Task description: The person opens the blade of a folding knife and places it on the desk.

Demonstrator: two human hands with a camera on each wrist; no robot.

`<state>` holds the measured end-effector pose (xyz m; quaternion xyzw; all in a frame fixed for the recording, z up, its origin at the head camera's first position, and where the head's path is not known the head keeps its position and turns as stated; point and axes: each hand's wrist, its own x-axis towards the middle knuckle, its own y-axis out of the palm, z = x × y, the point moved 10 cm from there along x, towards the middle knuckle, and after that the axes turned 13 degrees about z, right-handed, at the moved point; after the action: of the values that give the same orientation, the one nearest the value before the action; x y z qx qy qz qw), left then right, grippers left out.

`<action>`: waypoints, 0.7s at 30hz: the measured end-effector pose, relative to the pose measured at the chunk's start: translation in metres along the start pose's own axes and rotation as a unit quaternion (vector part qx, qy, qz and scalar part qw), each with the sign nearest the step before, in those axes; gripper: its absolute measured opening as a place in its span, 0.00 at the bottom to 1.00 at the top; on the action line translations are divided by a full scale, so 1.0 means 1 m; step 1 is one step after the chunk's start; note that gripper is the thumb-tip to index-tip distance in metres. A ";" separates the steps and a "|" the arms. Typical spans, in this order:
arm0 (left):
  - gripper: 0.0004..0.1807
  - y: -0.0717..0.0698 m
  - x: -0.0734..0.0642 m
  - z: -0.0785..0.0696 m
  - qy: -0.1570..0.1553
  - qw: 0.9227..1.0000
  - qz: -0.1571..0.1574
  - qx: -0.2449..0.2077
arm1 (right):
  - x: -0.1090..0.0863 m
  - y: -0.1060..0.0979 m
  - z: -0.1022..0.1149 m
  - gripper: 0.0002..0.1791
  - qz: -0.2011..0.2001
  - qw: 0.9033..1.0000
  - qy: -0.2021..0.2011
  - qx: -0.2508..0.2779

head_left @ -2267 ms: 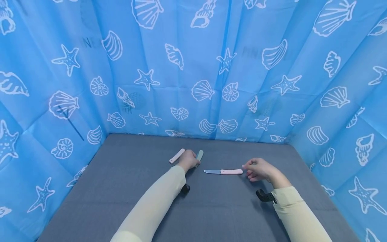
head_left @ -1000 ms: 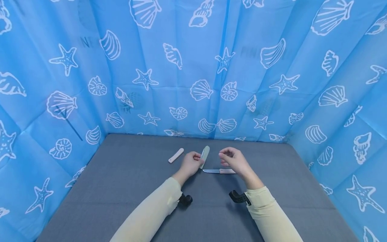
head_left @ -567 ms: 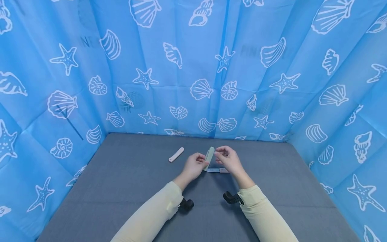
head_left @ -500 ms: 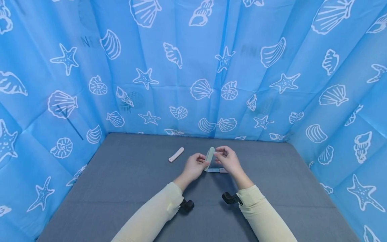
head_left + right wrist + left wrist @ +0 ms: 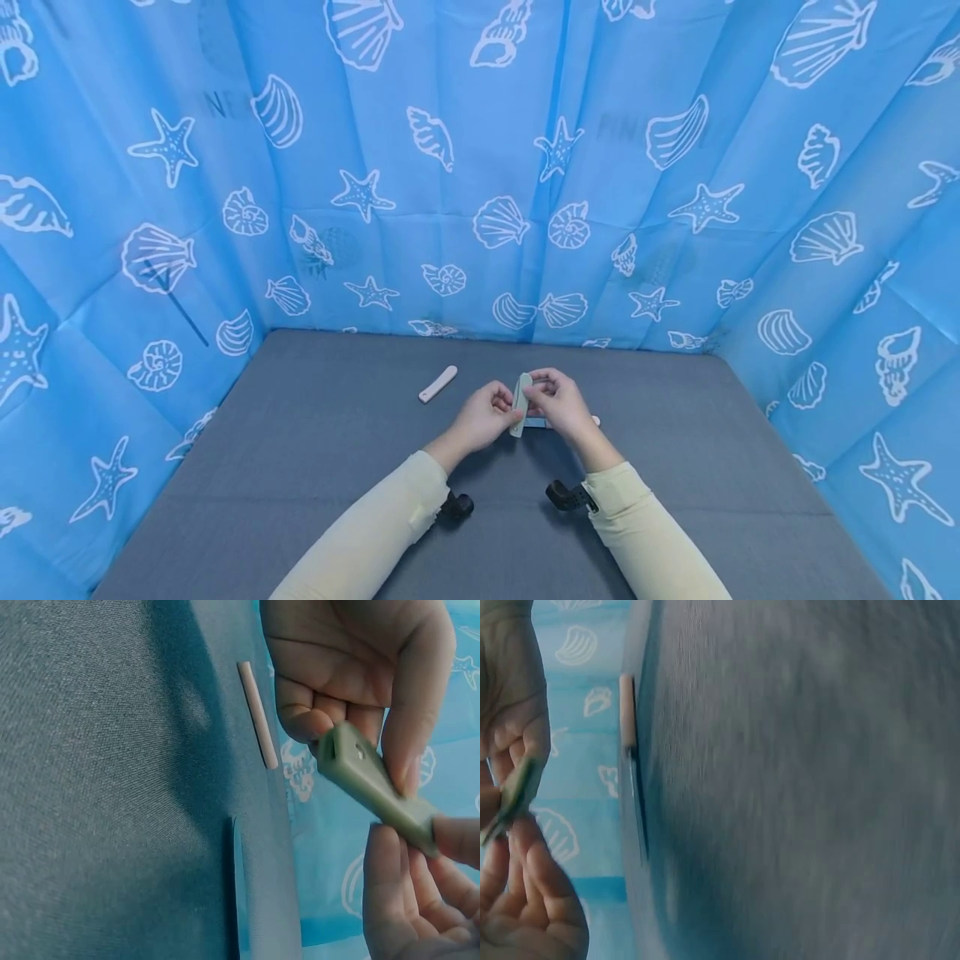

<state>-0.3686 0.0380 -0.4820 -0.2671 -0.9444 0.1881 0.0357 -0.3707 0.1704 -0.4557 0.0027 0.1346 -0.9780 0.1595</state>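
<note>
A green folding knife [image 5: 522, 406] is held upright between both hands, above the table, its blade folded into the handle. My left hand [image 5: 482, 417] pinches its lower end between thumb and fingers. At the upper end, my right hand [image 5: 561, 403] pinches it too. In the right wrist view, the green folding knife [image 5: 367, 780] shows a small hole near one end. Behind the right hand lies an unfolded pink-handled knife [image 5: 535, 422], mostly covered in the head view. Its pink handle and bare blade show in the left wrist view.
A folded pink knife [image 5: 438, 384] lies on the grey table [image 5: 330, 433], left of the hands. Blue curtains [image 5: 450, 183] with white shell and starfish prints stand at the back and both sides. Black straps [image 5: 568, 496] with small devices sit on the wrists.
The left hand has lifted the green folding knife and brought it slightly right. My right hand has left the pink knife's handle end, moved left and taken hold of the green knife.
</note>
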 end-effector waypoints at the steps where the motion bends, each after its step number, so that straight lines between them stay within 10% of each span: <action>1: 0.09 0.001 0.000 -0.002 0.005 1.000 0.016 0.012 | 0.000 0.002 -0.001 0.17 0.011 1.000 0.000 0.001; 9: 0.15 0.000 -0.002 -0.013 0.026 0.991 0.101 0.086 | -0.001 0.020 0.000 0.18 0.106 0.994 -0.012 0.017; 21: 0.15 0.000 -0.001 -0.012 0.037 0.991 0.117 0.058 | -0.001 0.024 -0.002 0.20 0.141 0.990 -0.016 0.026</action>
<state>-0.3660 0.0415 -0.4706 -0.3799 -0.8922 0.2358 0.0640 -0.3621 0.1488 -0.4635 0.0097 0.1052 -0.9488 0.2975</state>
